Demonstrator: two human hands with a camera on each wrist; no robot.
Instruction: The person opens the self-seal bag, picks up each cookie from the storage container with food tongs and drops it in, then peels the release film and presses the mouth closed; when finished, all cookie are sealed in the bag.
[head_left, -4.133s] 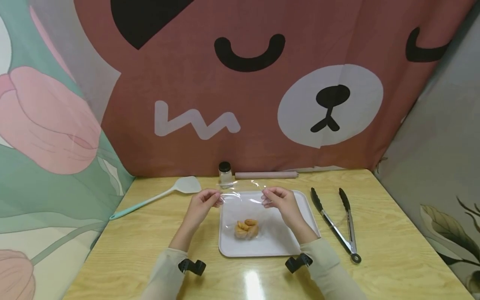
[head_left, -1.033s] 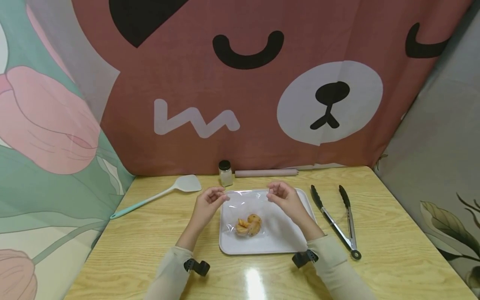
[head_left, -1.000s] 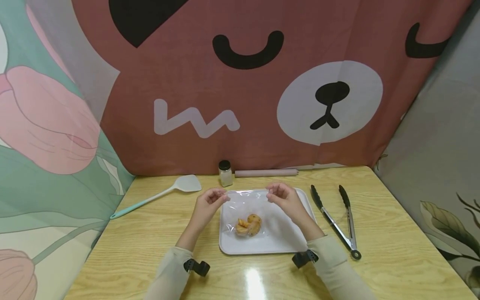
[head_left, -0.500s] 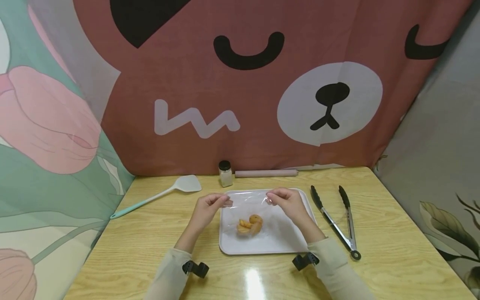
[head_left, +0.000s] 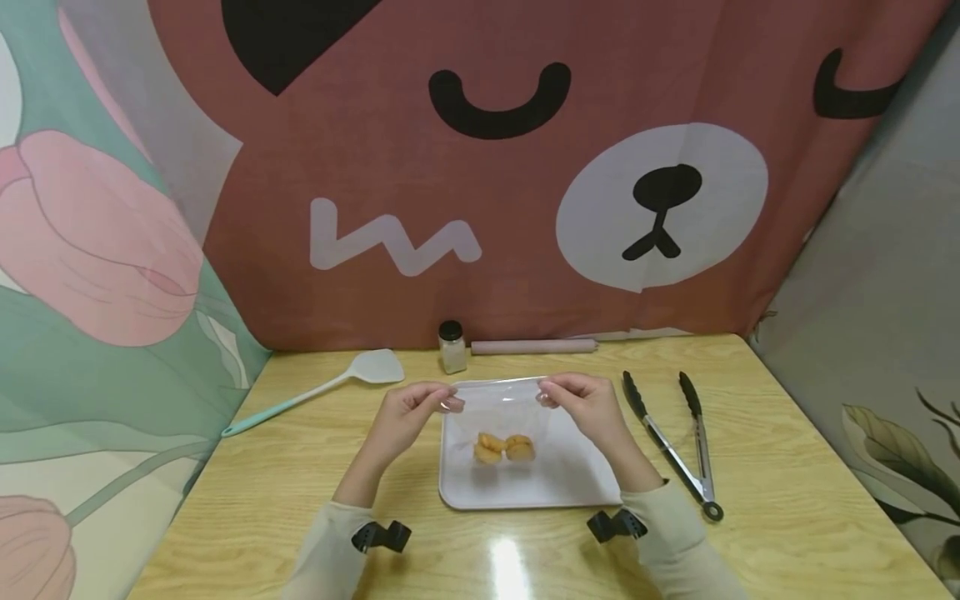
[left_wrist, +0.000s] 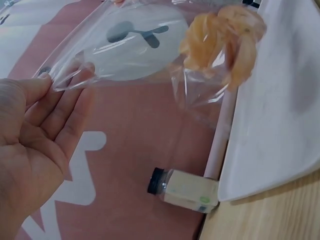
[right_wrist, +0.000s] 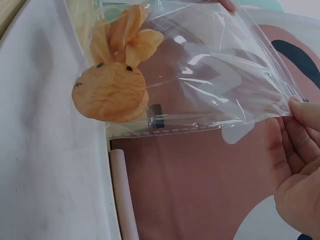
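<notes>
A clear plastic bag (head_left: pixel 497 410) hangs between my two hands over a white tray (head_left: pixel 487 492). My left hand (head_left: pixel 401 421) pinches one upper corner between thumb and fingers; my right hand (head_left: pixel 592 410) pinches the opposite one. Several golden-brown snack pieces (head_left: pixel 489 449) lie at the bottom of the bag, in two clumps. In the right wrist view, the round pieces (right_wrist: pixel 111 93) carry dark specks, and thinner curled pieces (right_wrist: pixel 127 35) sit beside them. The left wrist view shows the bag's film (left_wrist: pixel 95 65) stretched taut from the thumb.
Behind the tray stand a black-capped jar (head_left: pixel 453 350) and a pale pink rolling pin (head_left: pixel 534 347). A spatula with a turquoise handle (head_left: pixel 281 410) lies at left. Spread tongs (head_left: pixel 693 467) lie at right, close to the right forearm. A printed curtain (head_left: pixel 510 217) hangs behind the table.
The snack pieces have separated from one heap into two clumps in the bag. My hands have moved slightly apart, and their fingers pinch the corners more closely than a second ago.
</notes>
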